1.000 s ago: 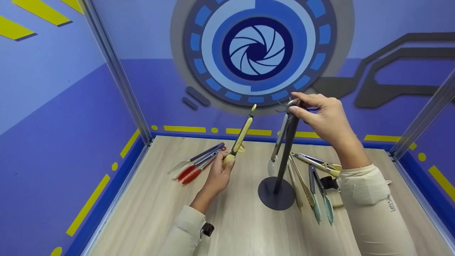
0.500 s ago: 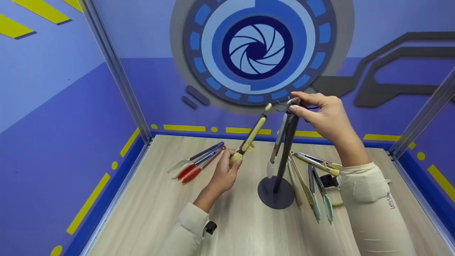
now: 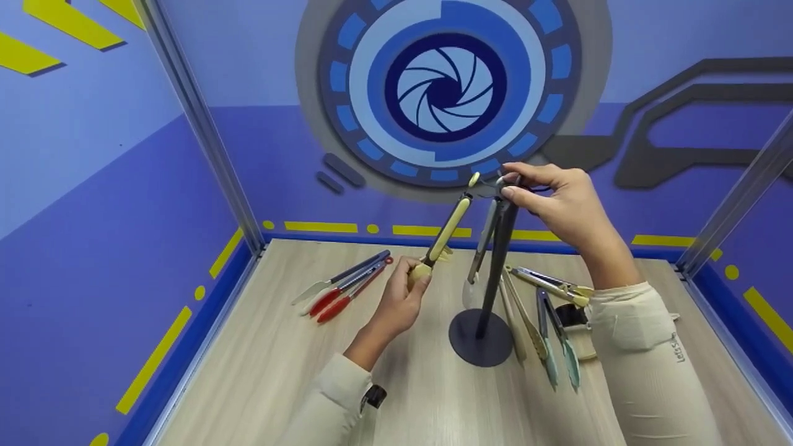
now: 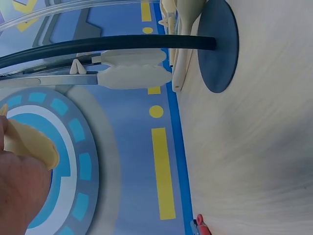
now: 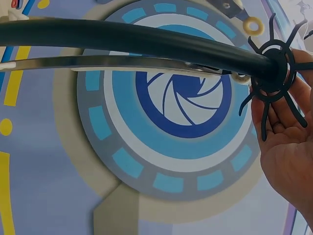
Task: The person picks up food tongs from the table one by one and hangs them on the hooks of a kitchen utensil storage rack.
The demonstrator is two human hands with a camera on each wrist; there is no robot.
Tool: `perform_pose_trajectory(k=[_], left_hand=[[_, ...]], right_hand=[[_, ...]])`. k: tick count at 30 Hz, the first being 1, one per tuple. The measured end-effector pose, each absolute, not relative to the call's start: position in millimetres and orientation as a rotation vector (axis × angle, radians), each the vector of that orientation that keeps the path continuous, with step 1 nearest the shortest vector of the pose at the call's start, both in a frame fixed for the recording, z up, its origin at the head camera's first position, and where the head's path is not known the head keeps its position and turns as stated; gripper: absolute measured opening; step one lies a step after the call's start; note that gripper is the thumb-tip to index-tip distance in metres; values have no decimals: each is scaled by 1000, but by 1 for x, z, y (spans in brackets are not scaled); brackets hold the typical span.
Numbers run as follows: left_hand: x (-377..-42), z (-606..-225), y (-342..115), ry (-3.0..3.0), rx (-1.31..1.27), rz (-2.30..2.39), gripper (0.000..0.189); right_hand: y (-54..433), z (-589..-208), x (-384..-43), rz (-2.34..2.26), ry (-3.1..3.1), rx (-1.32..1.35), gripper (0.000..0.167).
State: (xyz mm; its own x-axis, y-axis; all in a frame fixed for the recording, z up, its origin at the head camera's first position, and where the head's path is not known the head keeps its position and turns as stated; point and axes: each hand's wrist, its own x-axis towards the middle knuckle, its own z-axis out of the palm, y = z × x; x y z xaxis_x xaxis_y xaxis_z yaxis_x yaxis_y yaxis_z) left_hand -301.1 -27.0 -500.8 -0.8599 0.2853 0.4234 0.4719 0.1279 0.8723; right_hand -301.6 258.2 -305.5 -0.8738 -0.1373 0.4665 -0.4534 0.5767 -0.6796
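In the head view my left hand point(image 3: 401, 291) grips pale yellow tongs point(image 3: 455, 220) by their tip end, tilted with the ring end up. That ring point(image 5: 253, 25) is close beside the hooks point(image 5: 268, 34) of a dark stand in the right wrist view. My right hand point(image 3: 560, 198) holds the top of this stand point(image 3: 503, 248), thumb and fingers at the hook ring. From one hook hang white-tipped tongs point(image 3: 483, 241), alongside the pole. In the left wrist view the yellow tong tip point(image 4: 32, 142) shows at my fingers.
Red-tipped tongs point(image 3: 334, 303) and white-tipped tongs point(image 3: 316, 288) lie on the left of the wooden table point(image 3: 421, 396). Right of the stand's round base point(image 3: 471, 344) lie beige tongs point(image 3: 526, 316), mint-tipped tongs point(image 3: 570, 359) and more yellow tongs point(image 3: 551, 285). Patterned walls enclose the table.
My left hand has moved right with the yellow tongs, bringing their ring up to the stand's hooks. My right hand stays at the stand's top.
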Motion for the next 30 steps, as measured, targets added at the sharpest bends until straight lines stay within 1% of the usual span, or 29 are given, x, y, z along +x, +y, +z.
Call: perform_pose_trajectory(k=[13, 30], left_hand=[[-303, -501, -22, -2220, -771, -1843, 13], [-305, -500, -19, -2242, -801, -1827, 14]], right_hand=[[257, -309, -304, 1214, -2439, 493, 36], [259, -309, -306, 1231, -2380, 494, 30]])
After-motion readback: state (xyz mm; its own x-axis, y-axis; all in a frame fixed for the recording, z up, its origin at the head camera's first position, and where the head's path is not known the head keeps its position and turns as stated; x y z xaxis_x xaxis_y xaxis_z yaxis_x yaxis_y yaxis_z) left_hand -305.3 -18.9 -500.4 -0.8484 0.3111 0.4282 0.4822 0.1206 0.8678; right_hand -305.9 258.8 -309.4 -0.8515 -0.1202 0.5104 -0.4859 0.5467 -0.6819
